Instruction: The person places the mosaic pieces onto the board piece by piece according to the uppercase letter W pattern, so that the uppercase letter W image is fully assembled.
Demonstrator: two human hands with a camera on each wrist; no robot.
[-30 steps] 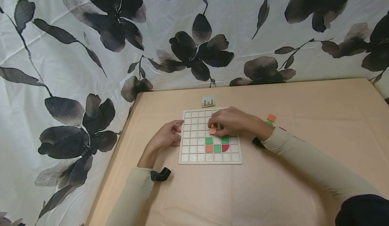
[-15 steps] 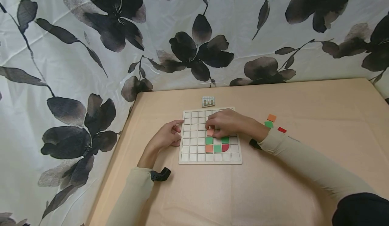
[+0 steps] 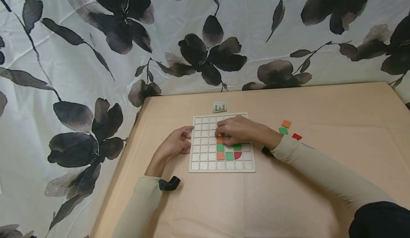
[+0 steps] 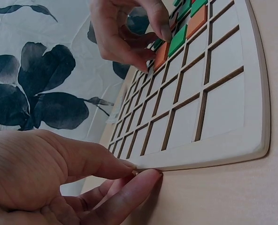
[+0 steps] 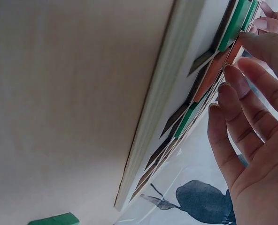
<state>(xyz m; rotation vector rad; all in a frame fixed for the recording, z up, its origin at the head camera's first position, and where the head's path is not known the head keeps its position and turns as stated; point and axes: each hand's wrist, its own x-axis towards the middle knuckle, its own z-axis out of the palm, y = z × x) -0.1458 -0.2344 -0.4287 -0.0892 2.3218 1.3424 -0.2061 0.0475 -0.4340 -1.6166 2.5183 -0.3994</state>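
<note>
A pale board (image 3: 203, 166) with a grid of square cells lies on the table. My left hand (image 3: 174, 142) pinches the board's left edge between thumb and finger, as the left wrist view shows up close. Over the middle of the grid, my right hand (image 3: 239, 128) holds an orange square tile (image 3: 220, 139) by its edges, down at a cell. Just below that tile lies a green tile (image 3: 220, 147). Another orange tile (image 3: 220, 156), a green tile (image 3: 229, 156) and a red rounded tile (image 3: 237, 155) sit nearby. My right hand hides part of the grid.
Right of the board lie a loose orange tile (image 3: 286, 123), a green tile (image 3: 283, 130) and a red tile (image 3: 297, 136), close to my right sleeve. A small patterned card (image 3: 219, 106) stands behind the board. A floral cloth (image 3: 179, 24) hangs along the table's back and left.
My right hand has moved slightly left and lowered the orange tile from a tilt to nearly flat at a cell above the green one. My left hand has stayed at the board's edge.
</note>
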